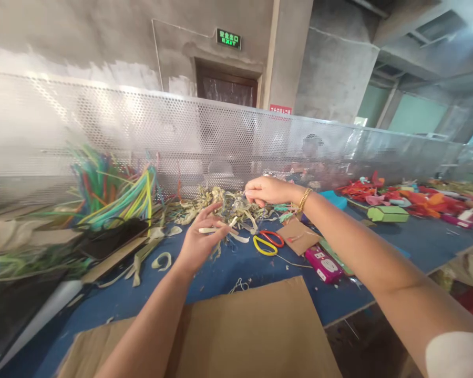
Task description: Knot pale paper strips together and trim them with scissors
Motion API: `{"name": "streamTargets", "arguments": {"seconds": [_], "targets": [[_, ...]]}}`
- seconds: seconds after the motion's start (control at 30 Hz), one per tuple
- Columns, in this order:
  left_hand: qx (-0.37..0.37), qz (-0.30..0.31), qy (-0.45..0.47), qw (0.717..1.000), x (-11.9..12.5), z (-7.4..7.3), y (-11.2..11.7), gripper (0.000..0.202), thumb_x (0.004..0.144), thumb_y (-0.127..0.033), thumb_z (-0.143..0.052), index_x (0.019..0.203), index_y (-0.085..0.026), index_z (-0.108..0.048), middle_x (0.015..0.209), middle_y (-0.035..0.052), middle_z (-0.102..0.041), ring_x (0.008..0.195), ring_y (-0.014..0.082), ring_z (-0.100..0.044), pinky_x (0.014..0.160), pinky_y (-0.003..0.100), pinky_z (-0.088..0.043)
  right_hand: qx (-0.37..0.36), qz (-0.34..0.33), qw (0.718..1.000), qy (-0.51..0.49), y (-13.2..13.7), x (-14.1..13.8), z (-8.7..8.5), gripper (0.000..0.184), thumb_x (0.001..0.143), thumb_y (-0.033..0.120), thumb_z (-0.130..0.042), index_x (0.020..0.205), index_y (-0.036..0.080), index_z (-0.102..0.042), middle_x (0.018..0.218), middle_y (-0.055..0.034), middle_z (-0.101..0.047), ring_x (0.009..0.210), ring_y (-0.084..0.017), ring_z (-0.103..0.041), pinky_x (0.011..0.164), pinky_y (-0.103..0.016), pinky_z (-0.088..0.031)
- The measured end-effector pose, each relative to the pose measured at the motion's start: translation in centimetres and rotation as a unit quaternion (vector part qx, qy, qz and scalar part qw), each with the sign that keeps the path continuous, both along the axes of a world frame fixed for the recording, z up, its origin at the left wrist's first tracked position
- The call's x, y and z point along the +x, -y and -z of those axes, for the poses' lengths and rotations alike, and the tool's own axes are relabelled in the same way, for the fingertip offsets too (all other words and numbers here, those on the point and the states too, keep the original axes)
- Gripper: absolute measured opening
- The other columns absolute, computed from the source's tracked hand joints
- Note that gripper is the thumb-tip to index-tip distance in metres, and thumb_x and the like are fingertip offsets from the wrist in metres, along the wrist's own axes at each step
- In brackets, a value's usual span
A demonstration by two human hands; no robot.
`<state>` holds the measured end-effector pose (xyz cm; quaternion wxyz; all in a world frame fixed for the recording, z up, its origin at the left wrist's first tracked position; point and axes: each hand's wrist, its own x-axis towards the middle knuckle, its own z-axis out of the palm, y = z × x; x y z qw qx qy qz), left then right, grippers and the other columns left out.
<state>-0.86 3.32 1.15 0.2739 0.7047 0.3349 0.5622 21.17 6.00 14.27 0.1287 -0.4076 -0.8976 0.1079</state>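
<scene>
The blue counter (429, 239) fills the lower frame, with a cardboard sheet (252, 331) at bottom centre. At mid-frame lies a pile of pale strips (220, 206), which looks light, limp and easily tangled. The right hand (266, 190) is pinched on a strand (242, 202) at the pile's top. The left hand (197, 244) is loosely spread, a pale strip (216, 229) across its fingertips. These strips look best taken near an end, gently, since they probably tear.

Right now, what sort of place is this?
Probably a craft workshop on a factory floor: a long blue worktable strewn with pale strips, coloured stems and scissors, a perforated metal screen along it, bare concrete walls with an exit sign.
</scene>
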Motion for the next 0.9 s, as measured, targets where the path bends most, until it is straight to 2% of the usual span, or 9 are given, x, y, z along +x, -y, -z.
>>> {"name": "streamTargets", "arguments": {"seconds": [0.1,0.17,0.27,0.37,0.53,0.63,0.73,0.8,0.9], "targets": [[-0.028,0.117,0.02,0.992,0.3,-0.5,1.0,0.012,0.071,-0.031,-0.074,0.07,-0.019,-0.075,0.141,0.0091,-0.048,0.109,0.0262,-0.058,0.094,0.035,-0.045,0.002,-0.031,0.997,0.074,2.0,-2.5,0.2,0.024,0.086,0.02,-0.048,0.072,0.016,-0.066,0.071,-0.0024,-0.064,0.06,-0.01,-0.049,0.06,-0.025,-0.032],[-0.07,0.167,0.002,0.984,0.5,-0.2,1.2,0.013,0.069,-0.03,-0.075,0.066,-0.018,-0.073,0.13,0.0111,-0.058,0.099,0.0239,-0.062,0.088,0.033,-0.047,-0.019,-0.061,0.993,0.104,2.2,-3.5,0.4,0.024,0.085,0.019,-0.049,0.068,0.016,-0.066,0.072,-0.0023,-0.064,0.06,-0.01,-0.049,0.06,-0.026,-0.032],[-0.126,0.163,-0.007,0.979,0.4,0.4,0.8,0.016,0.071,-0.033,-0.074,0.065,-0.018,-0.072,0.098,0.0097,-0.069,0.085,0.0205,-0.062,0.076,0.029,-0.048,-0.02,-0.053,0.997,0.052,1.2,-2.9,0.0,0.025,0.086,0.024,-0.052,0.067,0.016,-0.065,0.069,-0.0011,-0.061,0.057,-0.008,-0.045,0.058,-0.025,-0.031],[-0.136,0.128,0.006,0.982,0.1,0.9,0.1,0.018,0.07,-0.035,-0.073,0.064,-0.019,-0.073,0.085,0.0071,-0.069,0.082,0.0196,-0.061,0.075,0.028,-0.046,-0.076,-0.01,0.991,-0.11,-0.2,-0.6,-0.6,0.024,0.085,0.031,-0.055,0.07,0.015,-0.064,0.067,-0.0001,-0.058,0.054,-0.007,-0.041,0.054,-0.023,-0.031],[-0.15,0.105,-0.003,0.983,-0.1,1.5,-0.7,0.02,0.068,-0.037,-0.072,0.061,-0.018,-0.071,0.081,0.0072,-0.069,0.078,0.0194,-0.06,0.072,0.028,-0.045,-0.26,-0.024,0.881,-0.395,-0.6,2.5,0.0,0.025,0.081,0.029,-0.059,0.061,0.015,-0.054,0.087,-0.0042,-0.065,0.063,-0.007,-0.046,0.057,-0.022,-0.038],[-0.168,0.082,-0.002,0.982,-0.1,1.8,-1.1,0.02,0.065,-0.036,-0.072,0.058,-0.018,-0.069,0.078,0.0068,-0.069,0.074,0.0194,-0.059,0.069,0.028,-0.045,-0.289,-0.028,0.815,-0.502,-0.9,3.4,0.7,0.028,0.081,0.026,-0.058,0.058,0.015,-0.048,0.096,-0.0046,-0.065,0.066,-0.007,-0.048,0.059,-0.022,-0.041],[-0.18,0.055,0.01,0.982,-0.3,2.0,-1.2,0.018,0.062,-0.034,-0.073,0.056,-0.018,-0.067,0.076,0.0064,-0.069,0.072,0.0193,-0.06,0.068,0.027,-0.044,-0.252,-0.011,0.777,-0.577,-2.2,4.3,0.9,0.028,0.084,0.029,-0.055,0.06,0.017,-0.046,0.091,-0.0035,-0.064,0.064,-0.007,-0.048,0.059,-0.022,-0.041],[-0.184,0.044,0.011,0.982,-0.4,2.0,-1.2,0.018,0.062,-0.033,-0.073,0.056,-0.018,-0.066,0.076,0.0063,-0.069,0.074,0.0197,-0.061,0.068,0.027,-0.044,-0.182,0.018,0.791,-0.584,-3.6,4.8,1.0,0.03,0.087,0.035,-0.051,0.062,0.018,-0.047,0.089,-0.0037,-0.064,0.064,-0.008,-0.05,0.061,-0.024,-0.043],[-0.179,0.048,-0.001,0.983,-0.4,1.9,-1.2,0.02,0.063,-0.035,-0.072,0.054,-0.018,-0.065,0.073,0.0055,-0.068,0.072,0.0191,-0.062,0.067,0.027,-0.044,-0.042,0.133,0.89,-0.434,-5.1,4.9,2.1,0.025,0.084,0.036,-0.057,0.067,0.019,-0.058,0.088,-0.0053,-0.066,0.074,-0.013,-0.057,0.073,-0.029,-0.046]]}}
